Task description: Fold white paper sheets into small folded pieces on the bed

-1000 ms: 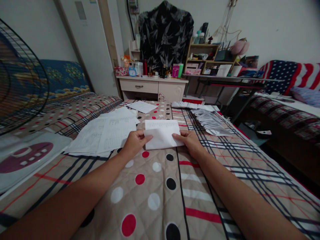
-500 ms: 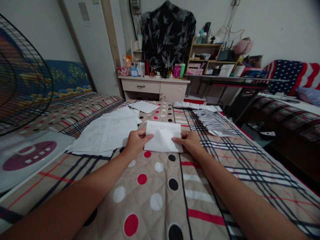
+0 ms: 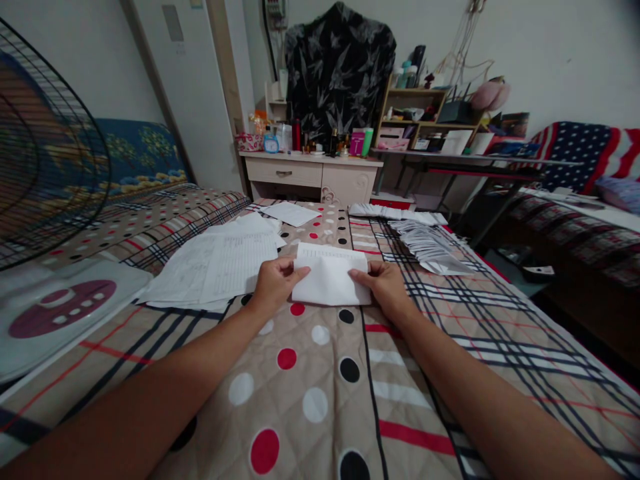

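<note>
A folded sheet of paper [image 3: 331, 281] is held level between my two hands over the bed, with a lined strip showing along its far edge. My left hand [image 3: 278, 281] pinches its left edge, thumb on top and fingers underneath. On the opposite side my right hand [image 3: 384, 283] grips the right edge in the same way. Left of my left hand lies a spread of written, lined sheets [image 3: 240, 260]. To the right, beyond my right hand, is a row of folded paper strips [image 3: 425, 243], overlapping one another.
A polka-dot and plaid quilt [image 3: 295, 407] covers the bed. Another sheet [image 3: 291, 213] lies farther back, near a long paper stack [image 3: 397, 214]. A fan [image 3: 50, 153] stands at the left above a plastic package [image 3: 65, 307]. Beyond the bed is a white dresser [image 3: 285, 172].
The whole view has shifted slightly. My right thumb has slid a little along the folded paper, and the fold lies slightly flatter; both hands keep their hold.
</note>
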A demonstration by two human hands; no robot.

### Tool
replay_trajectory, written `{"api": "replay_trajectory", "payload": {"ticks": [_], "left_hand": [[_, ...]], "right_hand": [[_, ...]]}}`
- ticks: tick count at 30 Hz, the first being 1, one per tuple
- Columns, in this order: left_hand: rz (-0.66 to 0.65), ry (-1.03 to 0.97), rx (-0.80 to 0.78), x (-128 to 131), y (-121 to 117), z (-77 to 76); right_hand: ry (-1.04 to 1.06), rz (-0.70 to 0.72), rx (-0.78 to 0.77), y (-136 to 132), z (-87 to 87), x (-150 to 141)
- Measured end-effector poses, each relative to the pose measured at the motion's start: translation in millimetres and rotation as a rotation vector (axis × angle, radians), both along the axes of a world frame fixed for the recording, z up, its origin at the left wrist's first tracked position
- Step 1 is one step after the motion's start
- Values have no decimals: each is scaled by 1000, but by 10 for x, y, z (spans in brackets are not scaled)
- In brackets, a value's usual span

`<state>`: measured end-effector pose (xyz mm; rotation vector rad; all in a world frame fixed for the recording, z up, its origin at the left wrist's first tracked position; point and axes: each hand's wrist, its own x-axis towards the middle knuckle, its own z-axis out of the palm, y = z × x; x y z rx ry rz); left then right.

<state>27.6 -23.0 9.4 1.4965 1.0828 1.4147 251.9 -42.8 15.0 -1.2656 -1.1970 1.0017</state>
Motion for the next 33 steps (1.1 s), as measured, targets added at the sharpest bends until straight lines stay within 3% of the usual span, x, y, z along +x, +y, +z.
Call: {"api": "replay_trajectory", "payload": {"ticks": [5,12,15,21,25,28,33], "left_hand": [[27,0,-71,18,-33,13],[157,114,43,24,-34,21],[170,130,59,25,-33,30],[96,29,2,29,-54,47],[-4,-28,-10,20,-52,44],[16,-5,29,10,-42,34],[12,-6,-45,6,-40,24]], "right_hand": [[8,-21,37,8,-3,-37],[-268,-110,207,32,-22,-37],[-295,-131,237,23,-9,-42],[-120,-104,249,38,-30,-27],[-12,-5,189,25,-41,-28],[51,40,153,-3,-24,-41],[139,0,129,-24,6,-38]]}}
